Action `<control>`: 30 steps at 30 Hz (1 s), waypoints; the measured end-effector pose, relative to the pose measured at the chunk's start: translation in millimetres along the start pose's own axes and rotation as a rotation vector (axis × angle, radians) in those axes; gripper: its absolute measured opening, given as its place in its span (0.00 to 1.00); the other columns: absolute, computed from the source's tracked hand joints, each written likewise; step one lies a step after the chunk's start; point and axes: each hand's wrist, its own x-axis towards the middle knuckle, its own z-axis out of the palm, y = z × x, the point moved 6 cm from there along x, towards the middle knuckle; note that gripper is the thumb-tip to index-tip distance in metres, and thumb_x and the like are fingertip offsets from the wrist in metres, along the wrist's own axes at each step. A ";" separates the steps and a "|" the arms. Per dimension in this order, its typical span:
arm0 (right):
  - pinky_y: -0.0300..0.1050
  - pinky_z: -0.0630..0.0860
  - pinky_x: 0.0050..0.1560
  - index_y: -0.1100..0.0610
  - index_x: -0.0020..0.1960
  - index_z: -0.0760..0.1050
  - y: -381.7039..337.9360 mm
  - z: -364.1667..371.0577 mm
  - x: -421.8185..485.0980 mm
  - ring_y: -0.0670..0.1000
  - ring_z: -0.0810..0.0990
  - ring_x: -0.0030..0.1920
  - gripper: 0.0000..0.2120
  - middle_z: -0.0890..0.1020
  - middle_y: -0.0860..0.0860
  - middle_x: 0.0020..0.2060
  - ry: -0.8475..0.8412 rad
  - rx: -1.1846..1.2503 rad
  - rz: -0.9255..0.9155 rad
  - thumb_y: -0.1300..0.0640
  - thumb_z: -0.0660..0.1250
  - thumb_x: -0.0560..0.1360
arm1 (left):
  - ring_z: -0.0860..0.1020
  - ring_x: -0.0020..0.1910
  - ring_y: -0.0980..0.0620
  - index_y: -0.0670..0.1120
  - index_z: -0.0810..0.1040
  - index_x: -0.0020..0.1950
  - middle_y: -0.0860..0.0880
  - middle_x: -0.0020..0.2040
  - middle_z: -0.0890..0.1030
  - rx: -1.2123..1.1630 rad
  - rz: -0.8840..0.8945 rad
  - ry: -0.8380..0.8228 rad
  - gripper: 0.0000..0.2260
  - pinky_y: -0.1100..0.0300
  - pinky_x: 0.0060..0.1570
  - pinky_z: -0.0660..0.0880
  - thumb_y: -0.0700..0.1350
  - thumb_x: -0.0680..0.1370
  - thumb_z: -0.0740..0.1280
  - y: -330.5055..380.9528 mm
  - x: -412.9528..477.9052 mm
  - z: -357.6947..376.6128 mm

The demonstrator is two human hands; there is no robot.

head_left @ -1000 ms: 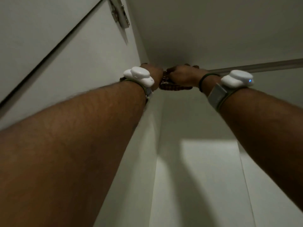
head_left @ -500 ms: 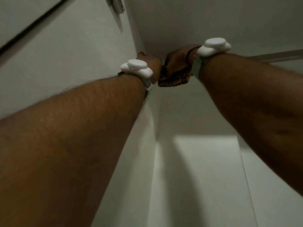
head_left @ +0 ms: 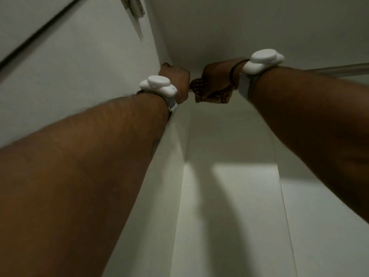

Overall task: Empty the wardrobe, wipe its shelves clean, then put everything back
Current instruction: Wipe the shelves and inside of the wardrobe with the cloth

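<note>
Head view, looking up into the wardrobe (head_left: 89,76). Nearest the camera, the left forearm (head_left: 89,166) and the right forearm (head_left: 319,116) are being held raised, each with a white wrist device (head_left: 157,84) strapped on; the second device (head_left: 263,61) is being worn on the right wrist.

Further in, the left hand (head_left: 175,80) is being held as a fist in the upper corner, against the side wall. Its fingers are turned away from the camera, so whether anything is being grasped cannot be told. Just beside it, the right hand (head_left: 216,75) is being closed around a brown patterned cloth (head_left: 211,95), with the fingers wrapped over the bunched fabric.

The cloth is being held high in the wardrobe, at the left end of the hanging rail (head_left: 339,68) and seemingly folded round it. Its long axis is being kept roughly along the rail, left to right, while a loose corner is being left pointing down towards the camera.

The cloth is judged to be light, soft and limp, neither fragile nor slippery. It is probably best taken in the palm at its bunched middle, so that the free edges are not dragged.

Farthest off, a metal hinge (head_left: 133,7) is being shown blurred at the top edge.
</note>
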 end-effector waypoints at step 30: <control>0.47 0.71 0.40 0.56 0.51 0.73 101.0 22.7 -55.7 0.56 0.76 0.33 0.13 0.77 0.51 0.35 0.557 -0.198 -0.017 0.50 0.71 0.72 | 0.78 0.53 0.41 0.49 0.67 0.36 0.46 0.44 0.75 -0.062 -0.022 -0.042 0.11 0.53 0.54 0.68 0.44 0.76 0.65 20.9 -1.5 0.2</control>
